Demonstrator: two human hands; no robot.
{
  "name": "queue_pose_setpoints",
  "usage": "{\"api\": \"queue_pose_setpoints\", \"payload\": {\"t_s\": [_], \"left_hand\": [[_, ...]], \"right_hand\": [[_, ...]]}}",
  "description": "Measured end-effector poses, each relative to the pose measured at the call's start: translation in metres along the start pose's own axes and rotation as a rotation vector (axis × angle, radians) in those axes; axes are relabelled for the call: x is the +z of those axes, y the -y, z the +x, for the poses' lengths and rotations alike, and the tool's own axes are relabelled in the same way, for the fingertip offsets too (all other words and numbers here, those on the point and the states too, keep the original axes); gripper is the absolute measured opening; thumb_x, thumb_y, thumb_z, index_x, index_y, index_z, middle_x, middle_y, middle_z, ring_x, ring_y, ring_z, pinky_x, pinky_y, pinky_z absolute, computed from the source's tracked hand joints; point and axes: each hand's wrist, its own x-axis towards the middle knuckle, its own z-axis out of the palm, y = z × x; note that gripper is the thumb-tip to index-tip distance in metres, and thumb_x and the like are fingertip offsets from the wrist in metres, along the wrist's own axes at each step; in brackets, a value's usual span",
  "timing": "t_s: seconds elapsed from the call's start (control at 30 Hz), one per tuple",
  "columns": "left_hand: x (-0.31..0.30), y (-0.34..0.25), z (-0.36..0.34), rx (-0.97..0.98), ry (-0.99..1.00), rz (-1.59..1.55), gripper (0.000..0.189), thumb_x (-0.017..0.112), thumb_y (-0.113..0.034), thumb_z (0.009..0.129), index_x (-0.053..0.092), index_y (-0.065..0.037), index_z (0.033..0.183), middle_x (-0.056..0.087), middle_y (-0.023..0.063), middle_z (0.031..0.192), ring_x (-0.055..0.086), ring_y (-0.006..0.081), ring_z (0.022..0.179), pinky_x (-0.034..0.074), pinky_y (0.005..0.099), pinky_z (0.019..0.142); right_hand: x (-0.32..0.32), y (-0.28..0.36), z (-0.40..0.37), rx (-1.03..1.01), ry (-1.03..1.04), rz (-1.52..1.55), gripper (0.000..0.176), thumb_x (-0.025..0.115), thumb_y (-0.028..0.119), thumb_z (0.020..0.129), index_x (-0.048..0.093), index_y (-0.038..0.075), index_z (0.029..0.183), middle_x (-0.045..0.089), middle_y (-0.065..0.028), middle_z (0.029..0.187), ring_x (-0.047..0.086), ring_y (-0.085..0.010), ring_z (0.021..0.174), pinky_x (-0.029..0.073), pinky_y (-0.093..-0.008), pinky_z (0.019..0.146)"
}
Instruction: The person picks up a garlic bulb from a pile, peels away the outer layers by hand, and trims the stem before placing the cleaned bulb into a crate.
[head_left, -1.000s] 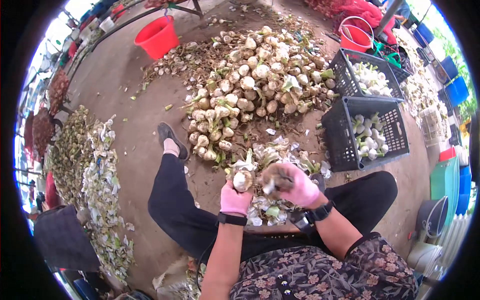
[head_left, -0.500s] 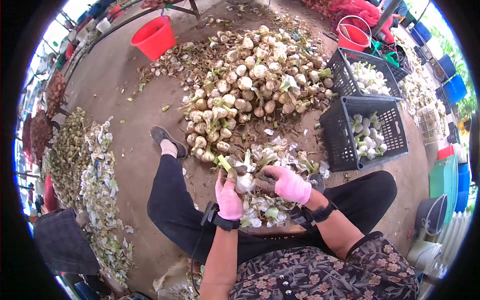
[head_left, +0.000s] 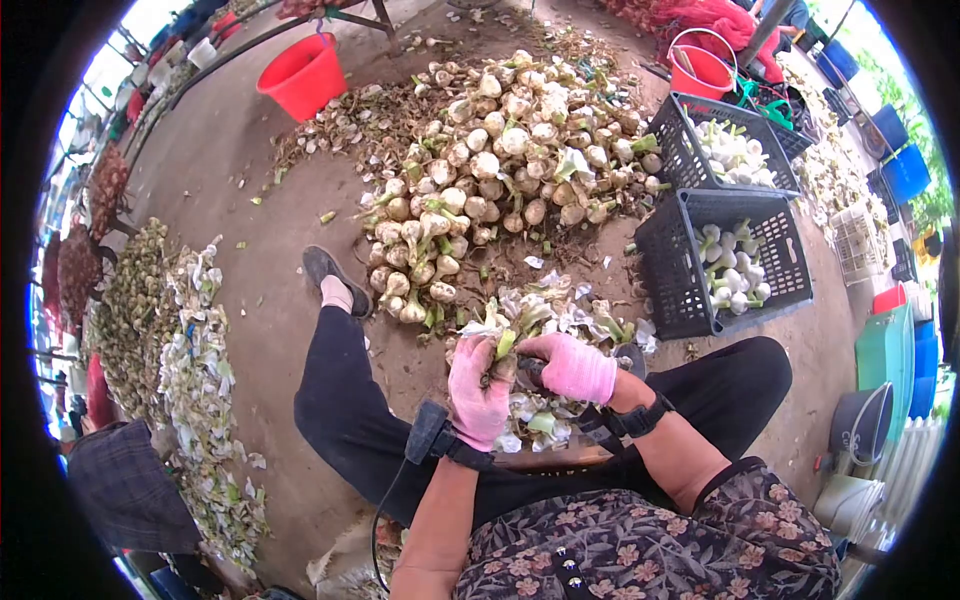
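Note:
Both of my hands wear pink gloves with dark, dirty fingers and meet above a heap of peeled skins point(head_left: 545, 425) between my legs. My left hand point(head_left: 480, 393) is closed round a garlic bulb, whose green stem point(head_left: 505, 343) points up between the hands; most of the bulb is hidden by the fingers. My right hand point(head_left: 570, 368) has its fingers bent against the bulb's right side. Ahead lies a large pile of unpeeled garlic point(head_left: 510, 150). To the right, a black crate point(head_left: 675, 270) holds peeled white bulbs, and a second black crate point(head_left: 667, 135) behind it holds more.
A red bucket point(head_left: 303, 78) stands at the back left, another red bucket point(head_left: 702, 72) behind the crates. Skins and garlic point(head_left: 195, 370) form a strip on the left floor. My shoe point(head_left: 335, 280) is left of the pile. A person is partly visible at the top right.
My left hand has turned and moved right, closer to my right hand. The white bulb that showed between them is now mostly covered, and its stem has shifted right.

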Motion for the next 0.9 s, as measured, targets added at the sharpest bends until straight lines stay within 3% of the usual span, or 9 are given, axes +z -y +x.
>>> {"api": "queue_pose_setpoints", "payload": {"t_s": [0.07,0.17,0.2,0.3,0.4,0.47,0.5,0.63,0.9], "left_hand": [[0.001,-0.013,0.000,-0.494,-0.101,-0.534,0.024,0.060,-0.015,0.088,0.056,0.001,0.104,0.057,0.0043,0.093,0.053,0.0127,0.082,0.044,0.0259,0.071],[-0.005,-0.010,0.004,-0.670,-0.249,-0.913,0.037,0.062,-0.022,0.089,0.052,0.001,0.115,0.058,0.0014,0.092,0.054,0.0085,0.081,0.045,0.0210,0.071],[-0.005,-0.008,0.003,-0.698,-0.289,-0.982,0.037,0.062,-0.022,0.089,0.052,0.001,0.115,0.058,0.0018,0.092,0.054,0.0082,0.081,0.045,0.0209,0.071],[-0.008,-0.012,0.003,-0.681,-0.257,-0.928,0.037,0.061,-0.022,0.089,0.052,0.002,0.116,0.059,0.0019,0.092,0.055,0.0088,0.081,0.045,0.0207,0.073],[-0.008,-0.014,0.005,-0.632,-0.216,-0.723,0.033,0.059,-0.018,0.089,0.053,0.003,0.113,0.058,0.0043,0.095,0.055,0.0121,0.084,0.045,0.0239,0.077],[-0.005,-0.009,0.001,-0.545,-0.155,-0.562,0.031,0.059,-0.016,0.088,0.053,0.004,0.112,0.058,0.0064,0.097,0.055,0.0152,0.088,0.044,0.0264,0.079],[-0.005,-0.006,0.000,-0.456,-0.100,-0.398,0.030,0.058,-0.014,0.087,0.054,0.004,0.111,0.057,0.0086,0.100,0.055,0.0182,0.091,0.044,0.0288,0.082],[-0.001,-0.004,-0.005,-0.332,-0.088,-0.278,0.028,0.059,-0.011,0.083,0.055,0.003,0.108,0.057,0.0135,0.102,0.056,0.0261,0.093,0.043,0.0331,0.084],[-0.004,-0.005,0.007,-0.081,0.030,0.006,0.025,0.059,-0.014,0.085,0.057,0.001,0.105,0.059,0.0112,0.096,0.056,0.0243,0.090,0.044,0.0340,0.079]], "right_hand": [[0.000,0.001,-0.002,-0.059,-0.007,0.020,0.033,0.057,0.011,0.078,0.059,-0.001,0.109,0.066,-0.0147,0.087,0.063,-0.0223,0.075,0.050,-0.0316,0.067],[0.002,0.005,-0.008,0.141,0.026,0.553,0.033,0.061,0.022,0.086,0.058,0.000,0.110,0.065,-0.0066,0.081,0.060,-0.0115,0.066,0.047,-0.0248,0.056],[0.000,0.007,-0.009,0.139,0.026,0.552,0.033,0.061,0.022,0.086,0.058,0.000,0.110,0.065,-0.0066,0.081,0.060,-0.0115,0.066,0.047,-0.0248,0.056],[-0.005,0.018,-0.015,0.218,0.088,0.670,0.035,0.063,0.028,0.087,0.062,-0.001,0.106,0.063,-0.0047,0.093,0.056,-0.0072,0.082,0.047,-0.0261,0.071],[-0.006,0.020,-0.012,0.207,0.092,0.632,0.033,0.064,0.025,0.086,0.061,-0.001,0.105,0.064,-0.0045,0.089,0.055,-0.0080,0.077,0.045,-0.0254,0.068],[-0.002,0.014,-0.002,0.086,0.049,0.216,0.031,0.064,0.025,0.086,0.061,-0.001,0.103,0.063,-0.0027,0.081,0.054,-0.0091,0.072,0.045,-0.0251,0.066],[0.000,0.012,-0.002,0.100,0.038,0.324,0.023,0.063,0.021,0.082,0.063,0.001,0.095,0.059,-0.0007,0.068,0.051,-0.0070,0.060,0.042,-0.0248,0.054],[-0.008,0.019,-0.007,0.222,0.142,0.426,0.023,0.064,0.019,0.080,0.063,0.001,0.095,0.059,-0.0015,0.067,0.052,-0.0082,0.060,0.043,-0.0262,0.055],[0.001,0.011,-0.005,0.220,0.063,0.273,0.019,0.060,0.012,0.079,0.065,0.001,0.093,0.059,-0.0030,0.064,0.052,-0.0084,0.059,0.043,-0.0269,0.054]]}}
